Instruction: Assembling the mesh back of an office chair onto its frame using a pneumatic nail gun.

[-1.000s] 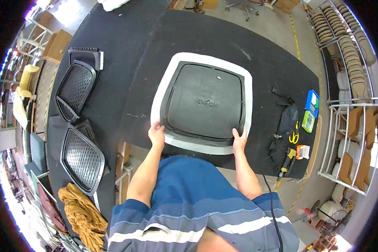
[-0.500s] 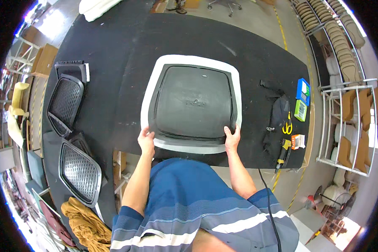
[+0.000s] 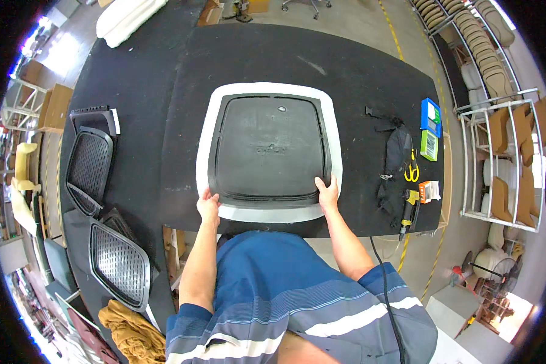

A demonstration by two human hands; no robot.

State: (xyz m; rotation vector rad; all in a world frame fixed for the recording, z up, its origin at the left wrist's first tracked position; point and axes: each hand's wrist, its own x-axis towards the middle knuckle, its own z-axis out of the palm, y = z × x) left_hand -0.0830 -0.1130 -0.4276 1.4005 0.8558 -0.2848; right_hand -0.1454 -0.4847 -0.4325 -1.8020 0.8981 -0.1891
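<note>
A black plastic seat panel [image 3: 267, 127], rounded at the corners, lies on a larger white foam pad [image 3: 267, 214], which shows as a rim all round it. Both lie flat near the front edge of the black-topped table. My left hand [image 3: 208, 207] grips the near left corner, thumb on top and the other fingers partly hidden at the side. At the near right corner my right hand [image 3: 327, 196] has its thumb on the panel's edge and its fingers against the foam.
Perforated black panels [image 3: 120, 264] lie at the left, near a brown cloth [image 3: 130, 333]. On the right are a black pouch [image 3: 398, 148], yellow-handled scissors [image 3: 411, 168], a yellow-and-black tool [image 3: 409, 209] and blue and green boxes [image 3: 430, 144]. A white bundle [image 3: 127, 19] lies far left.
The whole view has turned slightly, so the table and its things appear shifted. Both hands keep their places at the near corners of the panel and foam.
</note>
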